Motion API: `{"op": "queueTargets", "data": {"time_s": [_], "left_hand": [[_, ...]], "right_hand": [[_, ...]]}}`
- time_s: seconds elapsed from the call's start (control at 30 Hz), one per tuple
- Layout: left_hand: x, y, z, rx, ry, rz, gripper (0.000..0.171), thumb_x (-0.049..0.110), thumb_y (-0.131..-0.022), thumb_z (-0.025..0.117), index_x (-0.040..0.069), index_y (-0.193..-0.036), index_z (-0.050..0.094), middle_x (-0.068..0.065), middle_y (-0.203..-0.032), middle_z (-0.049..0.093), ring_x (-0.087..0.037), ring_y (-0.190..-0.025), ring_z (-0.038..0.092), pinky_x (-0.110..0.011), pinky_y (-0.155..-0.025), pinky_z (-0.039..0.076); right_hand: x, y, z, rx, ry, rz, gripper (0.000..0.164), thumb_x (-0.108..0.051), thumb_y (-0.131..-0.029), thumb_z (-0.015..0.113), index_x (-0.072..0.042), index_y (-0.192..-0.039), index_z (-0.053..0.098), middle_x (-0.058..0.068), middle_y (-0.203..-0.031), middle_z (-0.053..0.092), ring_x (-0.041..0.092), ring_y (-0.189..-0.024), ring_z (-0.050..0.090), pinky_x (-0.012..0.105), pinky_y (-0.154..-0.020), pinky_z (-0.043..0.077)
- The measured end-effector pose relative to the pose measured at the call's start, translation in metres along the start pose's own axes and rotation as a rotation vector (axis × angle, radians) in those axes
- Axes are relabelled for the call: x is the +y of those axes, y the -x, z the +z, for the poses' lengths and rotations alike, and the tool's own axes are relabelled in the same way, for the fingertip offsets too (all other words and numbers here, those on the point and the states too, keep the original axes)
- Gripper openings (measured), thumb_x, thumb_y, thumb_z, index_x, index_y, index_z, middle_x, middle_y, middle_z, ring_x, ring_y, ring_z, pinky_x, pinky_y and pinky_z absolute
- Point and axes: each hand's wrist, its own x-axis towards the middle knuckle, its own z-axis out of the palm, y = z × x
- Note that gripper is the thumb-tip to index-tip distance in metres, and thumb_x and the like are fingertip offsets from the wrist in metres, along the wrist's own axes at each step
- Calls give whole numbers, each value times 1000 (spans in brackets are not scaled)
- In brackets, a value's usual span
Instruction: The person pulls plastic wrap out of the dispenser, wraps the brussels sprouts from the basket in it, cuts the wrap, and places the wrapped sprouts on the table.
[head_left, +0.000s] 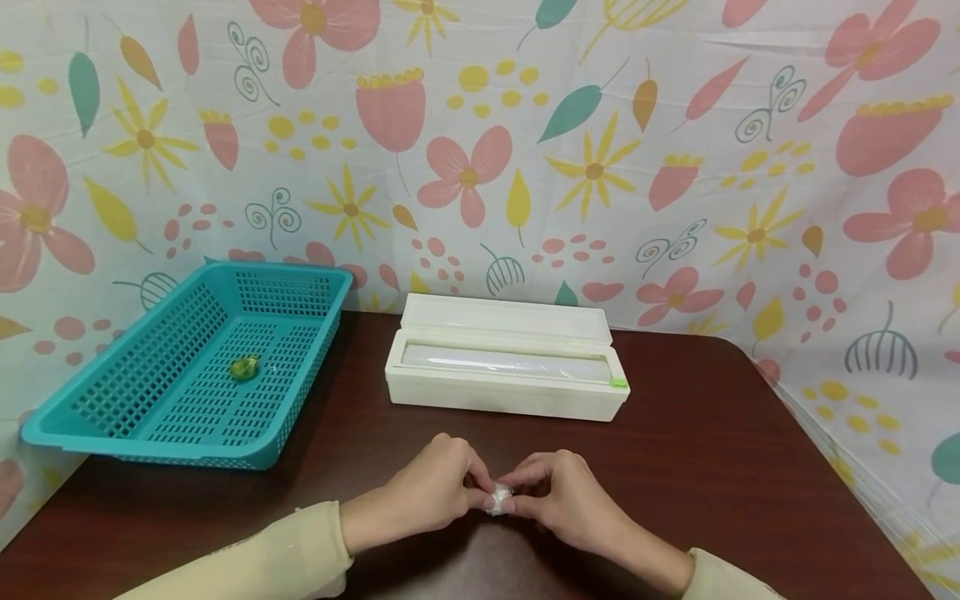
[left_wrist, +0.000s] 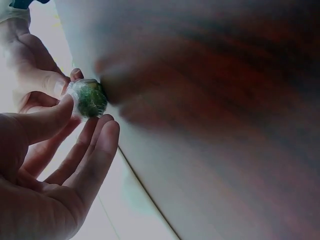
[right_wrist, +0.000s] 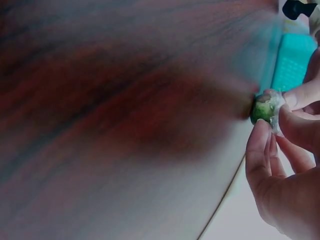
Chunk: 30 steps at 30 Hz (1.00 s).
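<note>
Both hands meet at a small round green thing wrapped in clear cling film (head_left: 498, 500), low over the dark table (head_left: 697, 467). My left hand (head_left: 431, 487) pinches the film from the left between thumb and fingers. From the other side, my right hand (head_left: 573, 500) pinches it the same way. In the left wrist view the green wrapped thing (left_wrist: 92, 100) shows its rounded underside, the film bunched toward the thumbs. The right wrist view has the same wrapped thing (right_wrist: 263, 109) close to the table surface, and I cannot tell its exact kind.
A white cling film box (head_left: 502, 400) lies beyond the hands, lid raised, its film roll (head_left: 506, 361) visible and a green slider (head_left: 618, 382) at the right end. To the left stands a turquoise basket (head_left: 217, 408) holding a small yellow-green wrapped thing (head_left: 243, 367). A flowered cloth (head_left: 465, 175) hangs behind.
</note>
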Motion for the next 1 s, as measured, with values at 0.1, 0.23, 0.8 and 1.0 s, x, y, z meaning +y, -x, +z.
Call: {"op": "queueTargets", "data": {"time_s": [0.1,0.23,0.8,1.0], "left_hand": [[-1,-2,1,8,2,11,7,4,-83,90,8,-83,84,2,-85,78,4,-72,59,-16,-61,51],[-6,-4,4,15,30,6,9,3,-81,91,8,-80,83,3,-82,78,3,-70,60,-16,-61,52],[-4,-5,3,-10,58,-81,19,3,-82,88,15,-71,79,17,-66,66,1,-63,52,-20,-57,49],[-4,-10,3,1,65,-111,26,1,-80,89,17,-65,75,16,-65,63,-2,-65,51,-22,-58,48]], "right_hand": [[1,0,1,6,-11,17,12,-17,-87,88,-16,-99,86,-6,-88,75,10,-59,66,29,-48,54],[2,-1,3,15,-32,30,10,-14,-88,88,-13,-97,86,-5,-86,74,11,-62,68,27,-49,53],[0,-2,2,12,-1,115,7,-16,-89,87,-15,-95,86,-6,-73,72,6,-51,54,23,-49,46],[-2,-5,2,36,8,125,4,-11,-86,87,-14,-88,84,-6,-80,74,7,-50,55,25,-48,48]]}}
